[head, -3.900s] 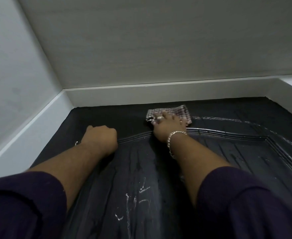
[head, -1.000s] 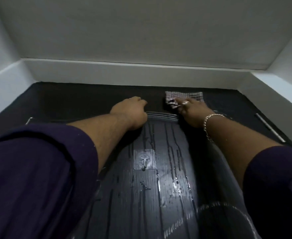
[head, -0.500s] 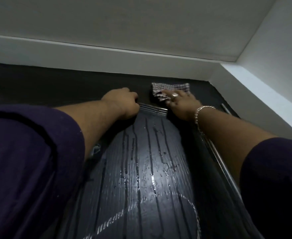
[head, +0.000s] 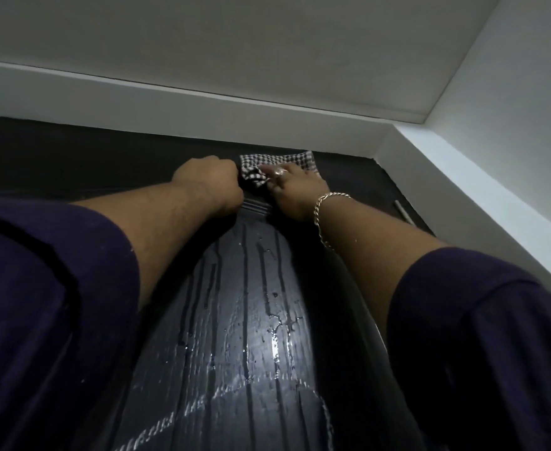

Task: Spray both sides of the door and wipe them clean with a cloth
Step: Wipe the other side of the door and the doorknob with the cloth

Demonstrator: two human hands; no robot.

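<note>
The right hand [head: 289, 190] lies with fingers spread flat on the checked cloth [head: 269, 169], pressing it to the door [head: 254, 320] near its top edge. The left hand [head: 209, 183], a closed fist holding nothing visible, rests beside the cloth. Wet streaks run down the door.

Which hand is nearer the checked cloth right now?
Right. The right hand presses on the checked cloth; the left hand, a fist, sits beside its left edge.

Black wet door [head: 251, 320]; checked cloth [head: 267, 164] flat against its top.
</note>
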